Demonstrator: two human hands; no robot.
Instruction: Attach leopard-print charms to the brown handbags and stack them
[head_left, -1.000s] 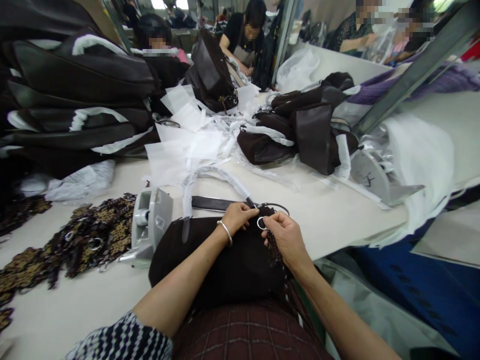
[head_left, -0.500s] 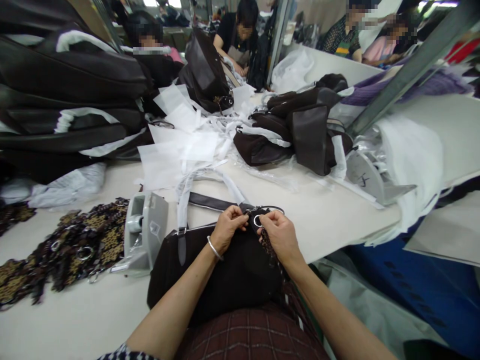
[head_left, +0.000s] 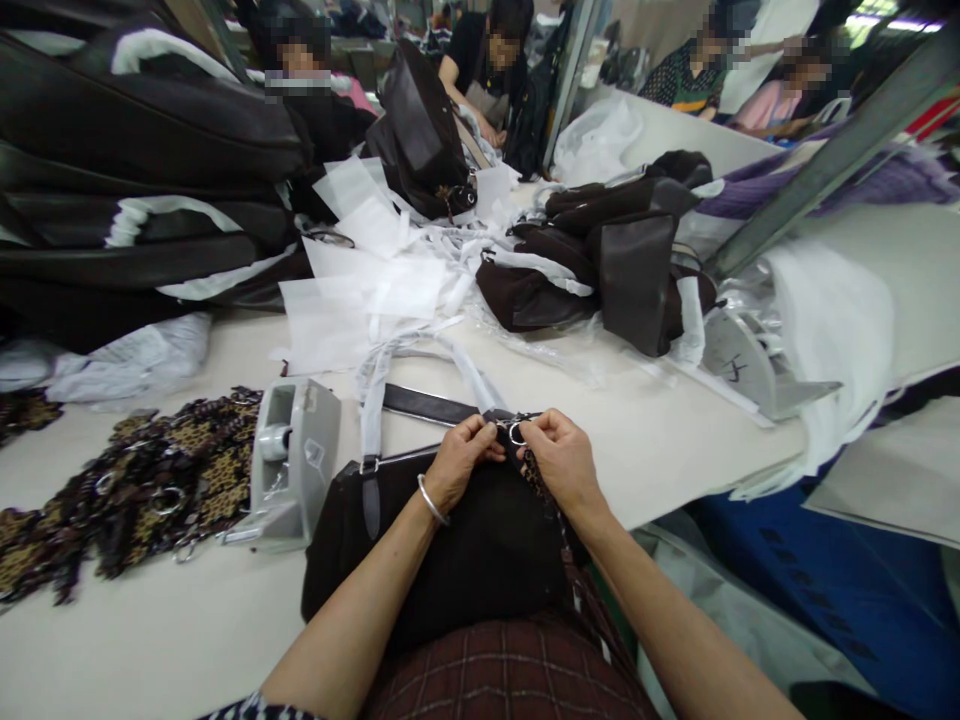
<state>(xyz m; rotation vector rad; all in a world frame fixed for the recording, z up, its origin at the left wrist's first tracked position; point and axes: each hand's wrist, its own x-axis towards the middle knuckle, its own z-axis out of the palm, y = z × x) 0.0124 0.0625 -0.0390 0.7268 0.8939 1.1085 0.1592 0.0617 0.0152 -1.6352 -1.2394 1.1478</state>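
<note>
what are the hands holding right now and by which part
Both hands pinch at the metal ring on the top edge of the dark brown bag: left hand beside it, right hand also gripping the leopard-print strap near the ring.

The room is bright, with light falling evenly from above. The white table (head_left: 675, 440) shines pale and shows only soft, faint shadows. The dark brown bag (head_left: 450, 540) near the hands looks almost black, so its details are hard to see. Straight lines bend at the left and right edges. The faces far away are blurred into squares. Near things look sharp.
</note>
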